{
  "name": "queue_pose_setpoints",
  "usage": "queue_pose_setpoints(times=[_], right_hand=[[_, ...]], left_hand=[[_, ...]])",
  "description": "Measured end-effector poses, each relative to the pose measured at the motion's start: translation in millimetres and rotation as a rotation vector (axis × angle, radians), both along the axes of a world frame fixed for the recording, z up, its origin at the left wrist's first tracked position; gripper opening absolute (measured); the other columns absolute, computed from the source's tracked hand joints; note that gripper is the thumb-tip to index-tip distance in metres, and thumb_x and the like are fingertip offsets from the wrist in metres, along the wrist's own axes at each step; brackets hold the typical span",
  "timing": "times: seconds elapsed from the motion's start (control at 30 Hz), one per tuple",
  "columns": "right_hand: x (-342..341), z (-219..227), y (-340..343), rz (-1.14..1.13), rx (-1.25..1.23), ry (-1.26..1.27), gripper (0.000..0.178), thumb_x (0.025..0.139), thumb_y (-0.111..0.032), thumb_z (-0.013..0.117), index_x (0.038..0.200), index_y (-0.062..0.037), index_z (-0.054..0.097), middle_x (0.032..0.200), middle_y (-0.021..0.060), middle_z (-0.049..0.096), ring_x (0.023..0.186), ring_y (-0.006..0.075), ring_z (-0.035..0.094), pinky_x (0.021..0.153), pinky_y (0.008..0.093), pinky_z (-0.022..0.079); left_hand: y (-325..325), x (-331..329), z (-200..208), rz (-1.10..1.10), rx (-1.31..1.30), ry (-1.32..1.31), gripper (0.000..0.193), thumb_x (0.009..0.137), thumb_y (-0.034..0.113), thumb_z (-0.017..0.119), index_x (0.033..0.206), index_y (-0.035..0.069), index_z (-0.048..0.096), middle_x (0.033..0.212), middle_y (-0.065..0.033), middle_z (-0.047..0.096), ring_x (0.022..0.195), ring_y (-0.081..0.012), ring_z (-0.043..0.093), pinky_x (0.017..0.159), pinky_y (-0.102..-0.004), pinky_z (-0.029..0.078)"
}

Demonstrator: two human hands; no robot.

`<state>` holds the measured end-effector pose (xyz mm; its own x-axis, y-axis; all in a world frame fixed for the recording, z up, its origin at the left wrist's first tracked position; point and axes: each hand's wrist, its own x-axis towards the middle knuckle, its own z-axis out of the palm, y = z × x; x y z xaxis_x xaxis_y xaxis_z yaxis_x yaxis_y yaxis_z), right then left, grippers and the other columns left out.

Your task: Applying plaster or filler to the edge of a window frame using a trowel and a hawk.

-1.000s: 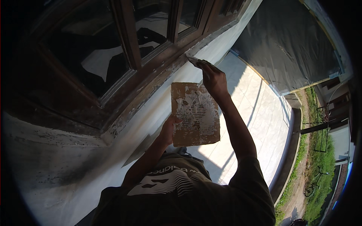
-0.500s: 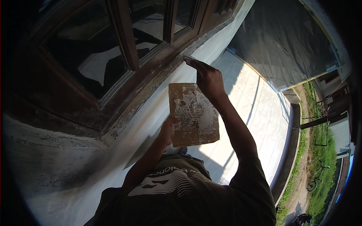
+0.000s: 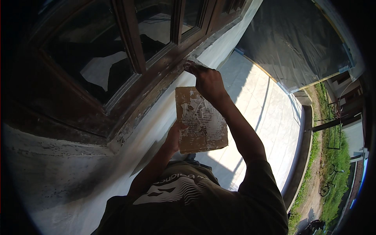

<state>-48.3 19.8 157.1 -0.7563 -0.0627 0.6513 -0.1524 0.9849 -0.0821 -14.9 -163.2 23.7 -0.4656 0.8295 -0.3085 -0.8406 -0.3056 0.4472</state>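
My left hand (image 3: 174, 136) grips the left edge of a flat, brown rectangular board (image 3: 184, 147), its thumb lying on top. White paste is smeared across the board's ridged face. Above the board's far edge, my right hand (image 3: 210, 83) is closed round a putty knife (image 3: 189, 65) whose paste-marked blade meets the ledge (image 3: 178, 74) below the window frame. The hand hides most of the tool's handle. Flaking and pale patches run along that ledge.
A dark wooden window frame (image 3: 129, 35) with glass panes stands along the left. Below it runs a white-grey wall (image 3: 156, 103). A dark plastic sheet (image 3: 293, 43) hangs at the far right above a pale tiled floor (image 3: 270, 121). Beyond a low curb lie grass and a bicycle (image 3: 329, 182).
My right hand has moved slightly left and toward me, bringing the putty knife farther left along the ledge. My left hand and the board have hardly moved.
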Motion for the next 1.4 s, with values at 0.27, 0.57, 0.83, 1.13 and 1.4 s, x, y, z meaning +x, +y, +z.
queue_pose_setpoints(times=[0.27, 0.57, 0.83, 1.13, 1.4], right_hand=[[5.8, -8.1, 0.0, 0.02, 0.041, -0.117, 0.042, 0.069, 0.003, 0.051, 0.108, -0.0104, 0.06, 0.086, 0.0153, 0.062, 0.068, 0.0319, 0.061, 0.059, 0.0401, 0.051], [15.6, 29.2, 2.7, -0.034, -0.168, 0.023, 0.049, 0.068, 0.008, 0.05, 0.111, -0.0134, 0.061, 0.092, 0.0154, 0.064, 0.072, 0.0324, 0.063, 0.062, 0.0405, 0.053], [-16.4, 7.4, 1.5, -0.09, -0.11, -0.08, 0.046, 0.07, 0.007, 0.048, 0.108, -0.0134, 0.063, 0.087, 0.016, 0.065, 0.068, 0.0332, 0.062, 0.061, 0.0404, 0.052], [-12.6, -6.8, -22.4, -0.055, 0.081, -0.09, 0.026, 0.064, 0.002, 0.055, 0.088, -0.0046, 0.062, 0.071, 0.0136, 0.059, 0.059, 0.0289, 0.059, 0.052, 0.0374, 0.049], [2.9, -0.2, -43.5, -0.041, 0.088, -0.172, 0.028, 0.063, 0.0, 0.058, 0.091, -0.0044, 0.062, 0.074, 0.0138, 0.06, 0.067, 0.0276, 0.061, 0.056, 0.0383, 0.05]], left_hand=[[0.5, -3.0, -8.1, -0.025, -0.005, 0.034, 0.054, 0.076, 0.012, 0.046, 0.129, 0.003, 0.038, 0.119, -0.0155, 0.053, 0.106, -0.0317, 0.055, 0.094, -0.0473, 0.044], [-1.1, -2.3, -1.5, -0.028, 0.004, 0.013, 0.053, 0.076, 0.012, 0.047, 0.128, 0.002, 0.039, 0.114, -0.0143, 0.055, 0.103, -0.0285, 0.057, 0.091, -0.0421, 0.046], [-1.9, 0.3, -5.0, 0.004, -0.012, 0.028, 0.054, 0.076, 0.011, 0.047, 0.129, 0.003, 0.038, 0.117, -0.0146, 0.054, 0.103, -0.0288, 0.056, 0.092, -0.0436, 0.046], [-3.8, 2.6, 3.7, 0.015, -0.065, 0.039, 0.054, 0.076, 0.012, 0.047, 0.129, 0.003, 0.038, 0.117, -0.0146, 0.054, 0.104, -0.0292, 0.056, 0.093, -0.0428, 0.045], [-3.1, 0.5, 2.5, -0.041, -0.121, 0.005, 0.051, 0.076, 0.013, 0.047, 0.125, 0.001, 0.041, 0.114, -0.015, 0.055, 0.103, -0.0298, 0.056, 0.093, -0.0427, 0.045]])
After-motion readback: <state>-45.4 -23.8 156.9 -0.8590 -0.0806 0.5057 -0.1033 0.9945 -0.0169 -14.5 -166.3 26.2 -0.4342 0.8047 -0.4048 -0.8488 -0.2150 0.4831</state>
